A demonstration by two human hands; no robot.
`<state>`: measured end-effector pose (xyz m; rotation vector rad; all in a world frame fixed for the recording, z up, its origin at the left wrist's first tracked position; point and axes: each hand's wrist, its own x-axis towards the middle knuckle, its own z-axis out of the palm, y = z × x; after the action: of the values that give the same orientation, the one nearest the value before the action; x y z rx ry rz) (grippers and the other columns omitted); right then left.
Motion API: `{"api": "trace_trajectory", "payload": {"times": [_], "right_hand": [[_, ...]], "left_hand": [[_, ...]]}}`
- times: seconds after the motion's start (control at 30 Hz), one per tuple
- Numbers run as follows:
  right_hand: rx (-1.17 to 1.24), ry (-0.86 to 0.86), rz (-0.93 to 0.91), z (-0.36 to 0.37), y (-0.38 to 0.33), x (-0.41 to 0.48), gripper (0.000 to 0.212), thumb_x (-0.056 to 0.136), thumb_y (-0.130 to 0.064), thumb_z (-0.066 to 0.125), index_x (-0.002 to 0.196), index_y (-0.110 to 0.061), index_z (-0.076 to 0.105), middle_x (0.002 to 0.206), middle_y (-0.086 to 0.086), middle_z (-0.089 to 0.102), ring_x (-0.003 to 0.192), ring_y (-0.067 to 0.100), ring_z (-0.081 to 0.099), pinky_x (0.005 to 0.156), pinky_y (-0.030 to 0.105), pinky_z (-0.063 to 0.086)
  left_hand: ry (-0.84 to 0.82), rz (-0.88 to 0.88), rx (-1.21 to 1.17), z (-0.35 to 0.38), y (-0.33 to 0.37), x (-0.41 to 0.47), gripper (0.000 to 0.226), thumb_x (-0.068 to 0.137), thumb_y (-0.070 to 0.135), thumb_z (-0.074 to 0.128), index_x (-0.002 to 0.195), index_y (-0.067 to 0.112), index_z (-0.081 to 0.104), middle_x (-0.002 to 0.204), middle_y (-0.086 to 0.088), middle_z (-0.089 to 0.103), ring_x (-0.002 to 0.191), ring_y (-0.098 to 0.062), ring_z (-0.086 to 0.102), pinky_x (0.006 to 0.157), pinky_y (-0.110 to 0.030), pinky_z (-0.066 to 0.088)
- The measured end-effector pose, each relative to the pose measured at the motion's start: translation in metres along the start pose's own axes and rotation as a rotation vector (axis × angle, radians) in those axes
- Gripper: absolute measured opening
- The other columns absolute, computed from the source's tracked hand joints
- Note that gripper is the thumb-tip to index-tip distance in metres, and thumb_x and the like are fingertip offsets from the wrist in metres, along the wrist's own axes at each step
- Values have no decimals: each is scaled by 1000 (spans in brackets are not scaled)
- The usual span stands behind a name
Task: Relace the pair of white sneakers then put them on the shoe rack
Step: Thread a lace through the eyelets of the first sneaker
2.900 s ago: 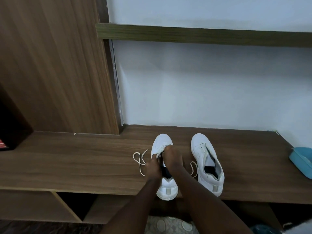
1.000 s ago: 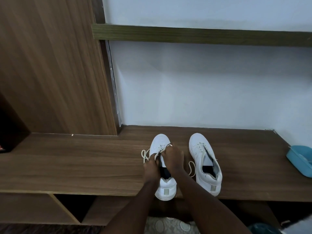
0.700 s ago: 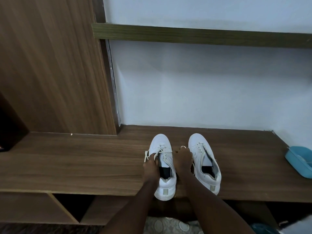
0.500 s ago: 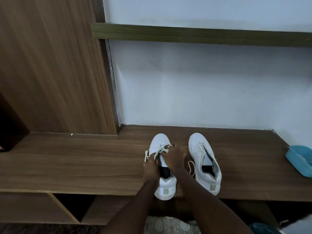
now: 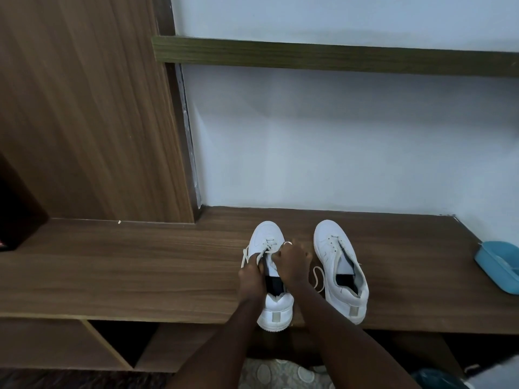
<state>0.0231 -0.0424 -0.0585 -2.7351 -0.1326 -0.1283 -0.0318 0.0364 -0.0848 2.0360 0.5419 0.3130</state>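
Near the front edge of the bench (image 5: 140, 270) you are working on the left sneaker (image 5: 268, 237): heel at that edge toward you, toe pointing at the back wall. Both hands are sitting over its eyelets, left hand (image 5: 251, 276) curling round the left flap, right hand (image 5: 293, 261) pinching the lace (image 5: 266, 250). Parallel, the right sneaker (image 5: 341, 270) is lying just beside your right hand, the nearer one.

Diffuse, cool, moderately dim light from above. We note a broad soft shadow on the wall (image 5: 337, 150) under the shelf (image 5: 337, 56), while the white sneakers (image 5: 339, 265) show seams and eyelets clearly. Wide-angle distortion bends the worktop (image 5: 112, 270) edge and tilts the cabinet panel (image 5: 84, 108); the bottom corners are dark and slightly blurred.
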Motion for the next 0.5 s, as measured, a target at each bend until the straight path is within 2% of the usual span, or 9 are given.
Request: {"api": "trace_trajectory", "payload": {"times": [0.17,0.27,0.4,0.5], "right_hand": [[-4,65,204,-5,19,-1,26,91,-23,49,109,-9,64,121,5,55,115,25,49,98,36,38],[-35,47,281,-6,22,-1,26,93,-20,47,110,-9,64,121,6,56,115,26,49,98,36,40],[4,33,200,-8,12,2,27,91,-22,49,110,-9,62,122,7,55,118,26,46,98,38,37],[40,-7,60,-5,1,3,33,92,-28,50,120,-14,61,125,5,53,123,24,42,101,37,32]], "left_hand": [[-9,16,69,2,-2,2,33,101,24,38,129,16,54,112,-15,65,101,-29,61,74,-25,40],[-7,5,80,3,-2,3,33,101,25,38,130,17,53,112,-14,65,101,-29,62,76,-27,43],[-2,4,64,3,-1,3,32,101,23,39,128,15,54,112,-14,66,101,-28,62,75,-25,40],[-14,-15,31,1,1,2,32,101,22,38,126,15,55,111,-13,65,100,-26,62,74,-24,41]]}}
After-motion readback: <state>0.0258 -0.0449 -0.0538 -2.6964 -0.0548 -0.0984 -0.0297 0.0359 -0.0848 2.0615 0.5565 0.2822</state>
